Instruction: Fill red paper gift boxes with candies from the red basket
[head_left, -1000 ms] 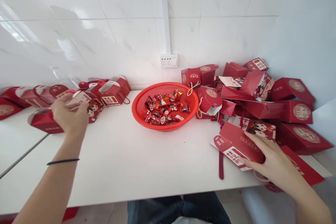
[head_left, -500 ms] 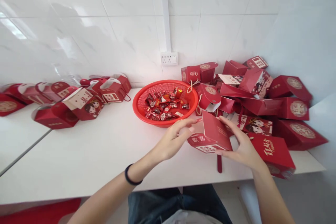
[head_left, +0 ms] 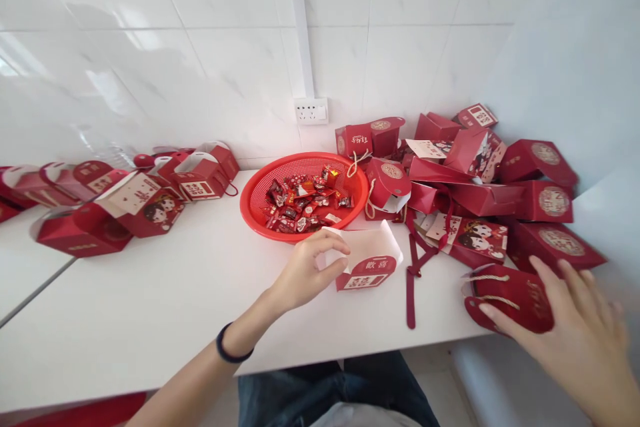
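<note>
My left hand [head_left: 305,270] pinches the left edge of an open red gift box [head_left: 367,260] that stands on the white table [head_left: 175,287], its white inside facing up. My right hand [head_left: 575,323] reaches over the table's right front corner, fingers spread and resting on another red box with cord handles [head_left: 505,293]. Just behind the open box sits a red basket [head_left: 255,197] filled with wrapped candies [head_left: 303,200].
A heap of flat and folded red gift boxes [head_left: 490,193] covers the right back of the table up to the wall. Finished boxes [head_left: 135,203] line the left side. A loose red ribbon [head_left: 411,287] lies by the open box. A wall socket [head_left: 311,110] sits above the basket.
My left hand came from the left-side boxes to the middle and took the box. My right hand let go of that box and moved right onto another box at the table's corner.
</note>
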A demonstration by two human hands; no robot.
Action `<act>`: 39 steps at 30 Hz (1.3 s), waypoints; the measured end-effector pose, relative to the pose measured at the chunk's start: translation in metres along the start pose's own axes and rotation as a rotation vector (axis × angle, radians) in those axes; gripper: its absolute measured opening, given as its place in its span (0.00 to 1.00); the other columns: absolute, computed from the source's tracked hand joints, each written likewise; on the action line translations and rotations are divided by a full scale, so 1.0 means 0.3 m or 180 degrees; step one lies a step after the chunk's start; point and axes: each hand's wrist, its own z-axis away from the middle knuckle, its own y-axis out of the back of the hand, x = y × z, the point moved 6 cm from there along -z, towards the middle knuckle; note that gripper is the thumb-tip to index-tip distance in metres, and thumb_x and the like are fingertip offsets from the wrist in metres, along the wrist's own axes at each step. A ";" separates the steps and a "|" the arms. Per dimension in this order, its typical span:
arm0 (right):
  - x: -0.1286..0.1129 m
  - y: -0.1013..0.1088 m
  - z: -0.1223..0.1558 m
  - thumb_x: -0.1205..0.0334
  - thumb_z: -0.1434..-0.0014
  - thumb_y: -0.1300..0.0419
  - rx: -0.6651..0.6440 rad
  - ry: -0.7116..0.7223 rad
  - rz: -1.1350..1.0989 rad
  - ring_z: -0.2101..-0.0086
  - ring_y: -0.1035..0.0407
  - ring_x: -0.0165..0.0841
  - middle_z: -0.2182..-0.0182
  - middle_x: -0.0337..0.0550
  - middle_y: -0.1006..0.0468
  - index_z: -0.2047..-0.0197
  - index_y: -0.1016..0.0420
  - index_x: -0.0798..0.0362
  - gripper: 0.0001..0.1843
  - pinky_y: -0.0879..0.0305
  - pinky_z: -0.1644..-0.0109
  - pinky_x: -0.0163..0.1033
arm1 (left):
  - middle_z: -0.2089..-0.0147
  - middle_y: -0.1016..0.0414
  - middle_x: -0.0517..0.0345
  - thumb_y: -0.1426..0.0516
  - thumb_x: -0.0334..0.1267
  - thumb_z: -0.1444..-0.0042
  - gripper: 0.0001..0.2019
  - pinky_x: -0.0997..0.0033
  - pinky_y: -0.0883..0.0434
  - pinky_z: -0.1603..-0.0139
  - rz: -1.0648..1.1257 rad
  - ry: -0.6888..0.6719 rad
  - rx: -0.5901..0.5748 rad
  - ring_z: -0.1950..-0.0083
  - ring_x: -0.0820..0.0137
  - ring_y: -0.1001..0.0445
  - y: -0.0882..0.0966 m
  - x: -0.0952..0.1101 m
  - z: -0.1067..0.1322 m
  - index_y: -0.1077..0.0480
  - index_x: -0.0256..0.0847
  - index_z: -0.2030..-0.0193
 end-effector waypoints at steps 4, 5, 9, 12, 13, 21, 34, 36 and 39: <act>0.077 -0.057 0.058 0.34 0.45 0.39 -0.0334 -0.0233 0.0057 0.39 0.42 0.74 0.35 0.63 0.37 0.29 0.41 0.41 0.44 0.40 0.44 0.76 | 0.57 0.21 0.53 0.39 0.34 0.42 0.04 0.63 0.27 0.48 -0.0032 -0.0158 -0.0117 0.53 0.63 0.22 -0.050 -0.026 -0.013 0.22 0.43 0.62; 0.085 -0.059 0.057 0.35 0.44 0.39 -0.0331 -0.0315 0.0012 0.39 0.41 0.72 0.36 0.63 0.35 0.30 0.39 0.42 0.43 0.37 0.44 0.73 | 0.56 0.21 0.52 0.39 0.34 0.42 0.04 0.63 0.27 0.47 -0.0049 -0.0222 -0.0143 0.52 0.64 0.22 -0.066 -0.029 -0.021 0.22 0.43 0.62; 0.054 -0.048 0.011 0.36 0.46 0.36 -0.0310 -0.0507 -0.0813 0.40 0.35 0.60 0.38 0.53 0.30 0.35 0.32 0.42 0.39 0.32 0.41 0.61 | 0.54 0.22 0.52 0.41 0.31 0.41 0.06 0.65 0.26 0.46 -0.0103 -0.0470 -0.0130 0.51 0.65 0.23 -0.112 -0.022 -0.052 0.22 0.42 0.62; 0.009 -0.093 -0.029 0.39 0.49 0.33 -0.0372 -0.0913 -0.1826 0.44 0.30 0.52 0.40 0.48 0.27 0.36 0.31 0.43 0.40 0.30 0.41 0.55 | 0.54 0.23 0.53 0.44 0.27 0.44 0.10 0.65 0.26 0.47 -0.0154 -0.0538 -0.0027 0.53 0.66 0.23 -0.103 -0.009 -0.064 0.23 0.41 0.61; -0.004 -0.123 -0.041 0.40 0.50 0.32 -0.0334 -0.1082 -0.2158 0.45 0.28 0.50 0.41 0.49 0.26 0.37 0.31 0.45 0.40 0.29 0.42 0.53 | 0.55 0.23 0.53 0.45 0.25 0.45 0.12 0.65 0.26 0.48 -0.0179 -0.0517 -0.0005 0.54 0.66 0.23 -0.093 -0.007 -0.063 0.23 0.41 0.61; -0.097 -0.441 -0.178 0.38 0.44 0.37 -0.0375 -0.1469 -0.3257 0.42 0.31 0.46 0.41 0.50 0.26 0.39 0.30 0.48 0.36 0.36 0.36 0.54 | 0.57 0.23 0.54 0.49 0.23 0.50 0.16 0.69 0.26 0.53 -0.0362 -0.0262 -0.0080 0.55 0.67 0.23 0.024 -0.022 0.010 0.23 0.40 0.61; -0.320 -0.225 -0.055 0.59 0.34 0.42 0.0044 0.0582 -0.1944 0.64 0.24 0.36 0.62 0.48 0.19 0.57 0.23 0.50 0.08 0.26 0.57 0.41 | 0.62 0.22 0.55 0.46 0.29 0.40 0.09 0.72 0.26 0.57 -0.0614 -0.0169 0.0246 0.60 0.69 0.23 0.172 -0.033 0.132 0.23 0.41 0.61; -0.355 -0.274 0.012 0.60 0.33 0.44 -0.0858 0.0992 -0.2073 0.66 0.24 0.34 0.64 0.46 0.19 0.61 0.22 0.49 0.09 0.26 0.61 0.38 | 0.61 0.22 0.55 0.45 0.30 0.39 0.09 0.71 0.26 0.57 -0.0626 -0.0175 0.0278 0.59 0.69 0.23 0.183 -0.034 0.137 0.23 0.41 0.60; -0.310 -0.341 0.022 0.59 0.33 0.46 -0.1171 0.1166 -0.1919 0.63 0.22 0.38 0.63 0.47 0.18 0.64 0.21 0.49 0.13 0.24 0.58 0.42 | 0.61 0.22 0.54 0.45 0.31 0.39 0.08 0.71 0.26 0.56 -0.0669 -0.0170 0.0311 0.59 0.68 0.23 0.196 -0.030 0.145 0.23 0.41 0.60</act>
